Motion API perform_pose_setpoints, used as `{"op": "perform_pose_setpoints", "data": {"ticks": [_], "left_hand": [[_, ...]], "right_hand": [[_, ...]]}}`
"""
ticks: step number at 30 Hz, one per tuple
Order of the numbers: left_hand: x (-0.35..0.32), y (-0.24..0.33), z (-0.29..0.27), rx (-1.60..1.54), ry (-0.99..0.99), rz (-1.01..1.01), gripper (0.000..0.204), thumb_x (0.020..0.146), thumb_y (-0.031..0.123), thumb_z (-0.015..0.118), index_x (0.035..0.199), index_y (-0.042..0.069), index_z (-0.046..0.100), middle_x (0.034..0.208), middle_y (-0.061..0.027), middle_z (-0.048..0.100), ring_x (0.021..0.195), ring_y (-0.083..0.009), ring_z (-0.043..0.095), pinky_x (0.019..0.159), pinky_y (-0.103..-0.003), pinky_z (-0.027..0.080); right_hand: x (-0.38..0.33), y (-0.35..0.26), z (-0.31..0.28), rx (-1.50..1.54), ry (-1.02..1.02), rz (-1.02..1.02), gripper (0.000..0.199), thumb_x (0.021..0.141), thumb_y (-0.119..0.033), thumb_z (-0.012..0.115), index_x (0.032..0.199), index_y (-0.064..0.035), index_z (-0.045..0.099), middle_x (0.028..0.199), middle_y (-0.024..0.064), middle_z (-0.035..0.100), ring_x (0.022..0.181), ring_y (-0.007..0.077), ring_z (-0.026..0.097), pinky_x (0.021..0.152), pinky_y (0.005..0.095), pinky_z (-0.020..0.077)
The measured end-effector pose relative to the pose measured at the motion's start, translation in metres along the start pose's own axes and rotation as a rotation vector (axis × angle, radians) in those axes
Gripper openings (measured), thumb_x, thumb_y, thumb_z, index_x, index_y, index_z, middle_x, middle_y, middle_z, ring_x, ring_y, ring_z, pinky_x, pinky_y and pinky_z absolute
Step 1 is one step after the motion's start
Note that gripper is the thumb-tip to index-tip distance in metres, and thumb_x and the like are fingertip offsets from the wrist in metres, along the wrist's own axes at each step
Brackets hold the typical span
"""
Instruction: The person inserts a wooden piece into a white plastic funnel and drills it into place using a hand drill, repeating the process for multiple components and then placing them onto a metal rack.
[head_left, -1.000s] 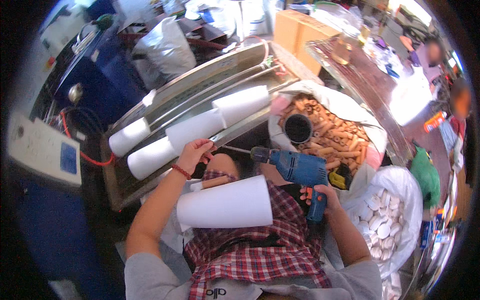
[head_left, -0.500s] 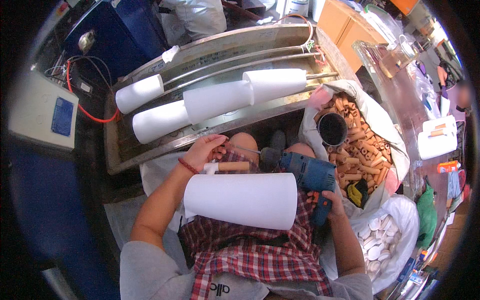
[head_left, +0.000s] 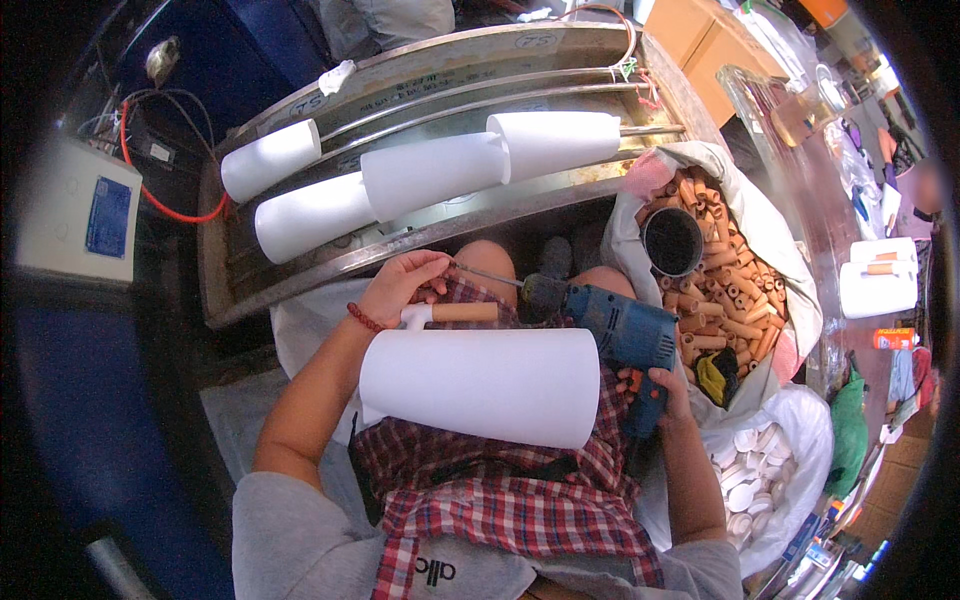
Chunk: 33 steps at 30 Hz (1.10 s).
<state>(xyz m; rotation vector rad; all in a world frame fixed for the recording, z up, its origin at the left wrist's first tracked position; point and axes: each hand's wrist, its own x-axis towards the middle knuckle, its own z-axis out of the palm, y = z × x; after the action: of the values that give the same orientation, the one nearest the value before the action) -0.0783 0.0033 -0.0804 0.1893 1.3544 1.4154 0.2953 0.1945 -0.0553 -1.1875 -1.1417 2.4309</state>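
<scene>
Filling twelve o'clock beyond the seated person's lap is a long, shallow, grey-brown trough (head_left: 440,75). At two o'clock from where I see the lap bulges an off-white fabric sack (head_left: 798,295), heaped with short tan tubes (head_left: 745,295); just past three slumps a white plastic bag (head_left: 808,430) of round white discs (head_left: 745,490). Across the lap, dead centre, lies a smooth white tapered cylinder (head_left: 480,388), much like the four in the trough. Off its right end, at two, is a blue power drill (head_left: 620,325), the right hand (head_left: 668,392) with fingers wrapped round its handle. The left hand (head_left: 398,290) is at eleven, just above a single tan stick (head_left: 468,313). Slimmest is a thin metal rod (head_left: 490,276), running from the drill to that hand's bunched thumb and fingertips; whether they pinch it, I can't tell.
</scene>
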Motion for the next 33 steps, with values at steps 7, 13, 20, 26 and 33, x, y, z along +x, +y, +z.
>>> {"op": "perform_pose_setpoints", "data": {"ticks": [7,13,20,26,33], "left_hand": [[0.004,-0.006,-0.004,0.183,0.017,0.111,0.018,0.089,0.019,0.061,0.099,0.004,0.064,0.083,-0.0005,0.064,0.067,-0.0064,0.056,0.056,-0.018,0.044],[0.002,-0.004,-0.002,0.354,-0.001,0.177,0.021,0.09,0.021,0.059,0.1,0.004,0.064,0.083,-0.0001,0.064,0.067,-0.0059,0.055,0.058,-0.019,0.045],[0.0,0.0,-0.003,0.451,-0.077,0.209,0.027,0.091,0.023,0.057,0.108,0.002,0.059,0.091,-0.003,0.063,0.071,-0.0068,0.056,0.062,-0.02,0.046],[-0.041,0.018,0.017,1.1,-0.096,0.137,0.045,0.086,0.038,0.062,0.112,0.002,0.052,0.095,-0.0129,0.059,0.079,-0.0188,0.058,0.069,-0.03,0.048],[-0.079,0.027,-0.005,0.992,-0.23,0.129,0.039,0.089,0.039,0.057,0.106,0.004,0.059,0.079,-0.0079,0.06,0.069,-0.0141,0.053,0.062,-0.03,0.043]], "right_hand": [[0.0,-0.001,0.004,0.0,0.007,-0.008,0.056,0.072,-0.027,0.063,0.115,0.0055,0.048,0.091,0.0201,0.065,0.071,0.0273,0.066,0.056,0.0312,0.0547],[0.003,0.003,-0.007,0.032,-0.037,0.0,0.059,0.072,-0.026,0.067,0.117,0.006,0.046,0.092,0.0208,0.065,0.074,0.0282,0.067,0.058,0.0318,0.0557],[0.002,0.003,-0.007,0.046,-0.042,0.008,0.057,0.072,-0.025,0.066,0.117,0.0062,0.047,0.092,0.0202,0.065,0.072,0.0273,0.067,0.056,0.031,0.0557],[0.001,0.005,-0.01,0.063,-0.025,0.017,0.057,0.072,-0.023,0.065,0.118,0.0054,0.047,0.093,0.0206,0.065,0.072,0.0284,0.067,0.056,0.0319,0.0556],[0.0,0.003,-0.017,0.05,-0.071,0.013,0.059,0.07,-0.024,0.066,0.117,0.0052,0.047,0.091,0.0209,0.065,0.071,0.0297,0.067,0.056,0.0346,0.0545]]}}
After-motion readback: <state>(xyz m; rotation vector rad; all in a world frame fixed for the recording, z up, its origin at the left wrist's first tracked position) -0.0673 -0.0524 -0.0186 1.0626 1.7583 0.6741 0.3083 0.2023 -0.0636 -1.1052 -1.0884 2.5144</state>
